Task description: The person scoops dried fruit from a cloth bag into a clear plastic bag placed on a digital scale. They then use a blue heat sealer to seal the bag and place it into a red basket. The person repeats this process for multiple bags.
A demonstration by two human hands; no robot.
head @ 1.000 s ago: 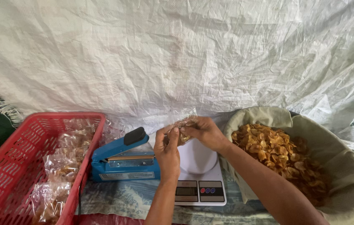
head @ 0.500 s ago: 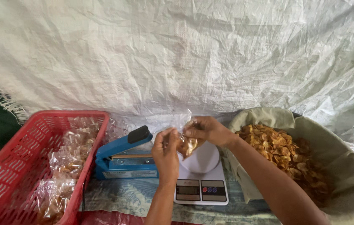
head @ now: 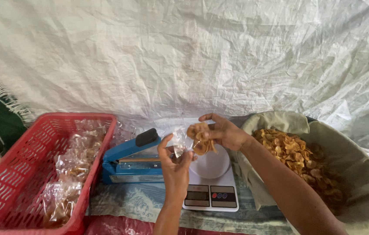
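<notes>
A small clear bag [head: 179, 141], pinched open in the left hand [head: 175, 167], takes a clutch of fried chips [head: 199, 137] gripped in the right hand [head: 223, 132] above one digital scale [head: 210, 182]. One cloth-lined tub of loose chips [head: 306, 156] remains; several filled packets sit in one red basket [head: 15, 182] beside one blue heat sealer [head: 132, 159].

glossy clear plastic bag [head: 179, 141] (crinkled), red plastic basket [head: 15, 182]

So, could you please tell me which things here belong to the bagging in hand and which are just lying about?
In use: left hand, right hand, clear bag, chips, scale, chip tub.
Lying about: blue heat sealer, red basket, white tarp.
</notes>
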